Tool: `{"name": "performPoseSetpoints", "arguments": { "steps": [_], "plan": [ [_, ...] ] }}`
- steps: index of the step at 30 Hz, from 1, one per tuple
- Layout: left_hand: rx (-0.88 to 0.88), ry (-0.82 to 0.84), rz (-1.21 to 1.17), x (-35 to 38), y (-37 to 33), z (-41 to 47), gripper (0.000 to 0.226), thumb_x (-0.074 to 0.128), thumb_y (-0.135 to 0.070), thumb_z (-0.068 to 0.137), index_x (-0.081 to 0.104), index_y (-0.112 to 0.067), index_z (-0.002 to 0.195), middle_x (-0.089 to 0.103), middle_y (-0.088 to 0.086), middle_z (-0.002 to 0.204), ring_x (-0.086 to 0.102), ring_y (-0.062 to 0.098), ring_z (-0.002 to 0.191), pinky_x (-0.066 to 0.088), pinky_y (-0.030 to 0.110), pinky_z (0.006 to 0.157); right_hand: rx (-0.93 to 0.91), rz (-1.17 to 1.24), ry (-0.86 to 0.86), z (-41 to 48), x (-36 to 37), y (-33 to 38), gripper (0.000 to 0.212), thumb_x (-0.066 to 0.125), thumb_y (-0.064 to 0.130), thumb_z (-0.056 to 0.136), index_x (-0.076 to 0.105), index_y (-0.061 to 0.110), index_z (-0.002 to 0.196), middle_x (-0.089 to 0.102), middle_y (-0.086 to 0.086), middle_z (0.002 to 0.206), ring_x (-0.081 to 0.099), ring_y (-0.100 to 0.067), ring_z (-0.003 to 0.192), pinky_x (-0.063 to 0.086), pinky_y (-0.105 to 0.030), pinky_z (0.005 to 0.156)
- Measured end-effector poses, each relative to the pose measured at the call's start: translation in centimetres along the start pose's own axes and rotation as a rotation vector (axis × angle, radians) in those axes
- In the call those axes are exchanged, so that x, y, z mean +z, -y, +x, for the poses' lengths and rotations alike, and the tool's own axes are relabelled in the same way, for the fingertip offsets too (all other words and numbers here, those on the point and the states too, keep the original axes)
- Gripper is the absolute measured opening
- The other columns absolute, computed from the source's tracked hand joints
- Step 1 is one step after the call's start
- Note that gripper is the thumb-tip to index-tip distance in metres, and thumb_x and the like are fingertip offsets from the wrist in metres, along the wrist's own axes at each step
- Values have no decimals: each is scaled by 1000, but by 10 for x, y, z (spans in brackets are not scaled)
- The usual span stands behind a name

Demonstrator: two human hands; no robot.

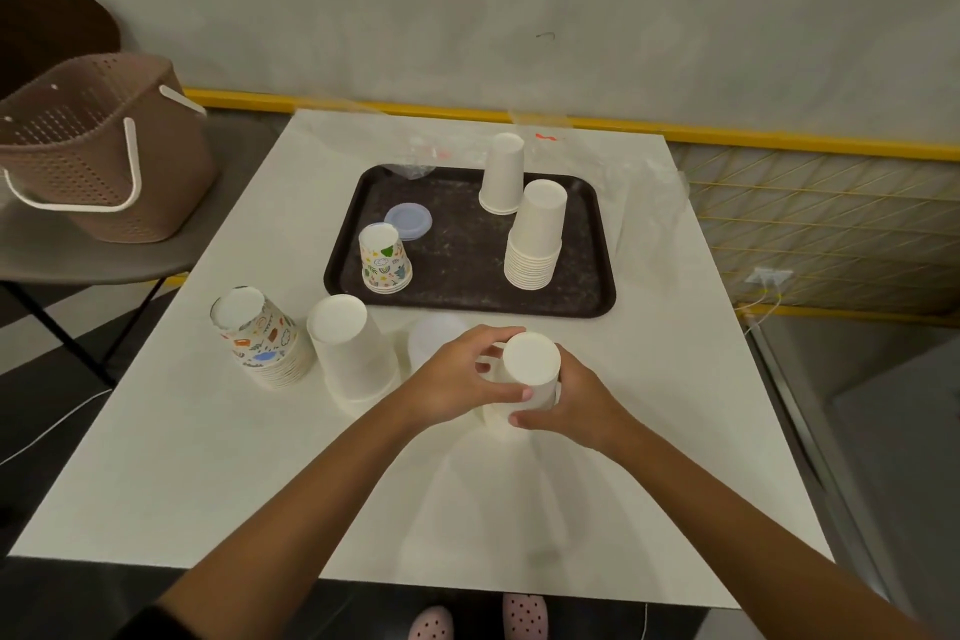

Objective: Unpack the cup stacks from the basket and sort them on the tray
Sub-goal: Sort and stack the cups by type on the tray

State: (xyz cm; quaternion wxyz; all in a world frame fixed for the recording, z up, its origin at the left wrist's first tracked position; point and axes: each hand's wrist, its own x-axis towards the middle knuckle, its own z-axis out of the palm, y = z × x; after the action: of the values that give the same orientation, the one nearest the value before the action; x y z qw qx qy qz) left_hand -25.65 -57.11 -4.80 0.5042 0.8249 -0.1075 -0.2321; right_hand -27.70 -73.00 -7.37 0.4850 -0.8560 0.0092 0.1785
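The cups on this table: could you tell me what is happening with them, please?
A person grips an upside-down white cup stack with the left hand and right hand, just in front of the tray. The tray already holds a far white stack, a tall white stack, a small patterned stack and a bluish lid. A larger patterned stack and a wide white stack wait on the table to the left. The basket sits on a chair.

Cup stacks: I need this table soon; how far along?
Done: the far white stack, tall white stack and small patterned stack stand on the tray. In hand: left hand and right hand grip a third white stack. Left: the off-tray patterned stack and off-tray white stack.
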Motion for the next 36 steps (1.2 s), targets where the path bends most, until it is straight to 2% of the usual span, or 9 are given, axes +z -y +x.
{"name": "performPoseSetpoints", "arguments": {
  "steps": [3,6,12,14,16,19,24,31,36],
  "plan": [
    [-2,-8,7,0,-1,0,62,75,-20,75,46,-26,130,47,-5,132,46,8,112,40,21,93,21,-32,5,0,-2,2,77,81,14,68,37,21,131,45,7,121,41,-8,110,39,-25,95],
    [-4,-19,9,-2,-5,-1,62,75,-21,76,45,-26,130,46,-5,134,45,9,114,41,23,94,16,-44,5,0,-5,5,76,80,15,69,37,23,131,42,12,116,40,-7,108,38,-21,91],
    [82,-36,-8,-11,-20,-7,56,76,-24,74,48,-35,122,49,-12,120,49,8,109,44,10,80,-41,-10,12,-8,-17,17,74,82,20,67,38,32,125,48,11,120,47,-12,114,44,-27,95],
    [115,-43,-11,-17,-29,-9,56,76,-24,73,50,-36,121,50,-11,119,51,8,109,46,13,81,-82,4,14,-12,-24,27,70,81,20,67,37,38,118,50,15,115,50,-9,108,46,-20,89],
    [164,-60,-18,-22,-40,-10,55,77,-25,72,52,-35,120,53,-10,119,53,9,109,48,18,86,-133,20,15,-16,-33,39,66,81,18,67,38,42,112,50,25,106,53,0,99,45,-7,76],
    [239,-83,-19,-30,-56,-9,55,78,-26,71,54,-36,119,55,-10,115,56,7,107,50,22,90,-189,28,4,-18,-48,54,70,81,17,68,37,42,116,49,27,107,50,8,97,43,0,69],
    [316,-120,32,-40,-82,4,56,77,-28,72,50,-38,119,53,-11,118,55,7,108,50,24,92,-247,-4,-95,-9,-72,74,75,83,21,65,39,34,125,53,15,118,50,-3,107,42,-10,82],
    [421,-247,72,-49,-102,46,64,76,-19,74,46,-24,131,49,-11,120,50,8,115,46,25,97,-360,-108,-233,39,-103,89,78,83,23,63,41,22,129,52,5,124,48,-10,112,43,-23,91],
    [402,-325,57,-56,-108,89,66,73,-15,77,42,-19,135,47,-2,133,44,11,123,41,24,100,-376,-141,-300,88,-121,97,77,82,20,66,40,16,131,49,-1,131,45,-11,114,39,-24,92]
  ]
}}
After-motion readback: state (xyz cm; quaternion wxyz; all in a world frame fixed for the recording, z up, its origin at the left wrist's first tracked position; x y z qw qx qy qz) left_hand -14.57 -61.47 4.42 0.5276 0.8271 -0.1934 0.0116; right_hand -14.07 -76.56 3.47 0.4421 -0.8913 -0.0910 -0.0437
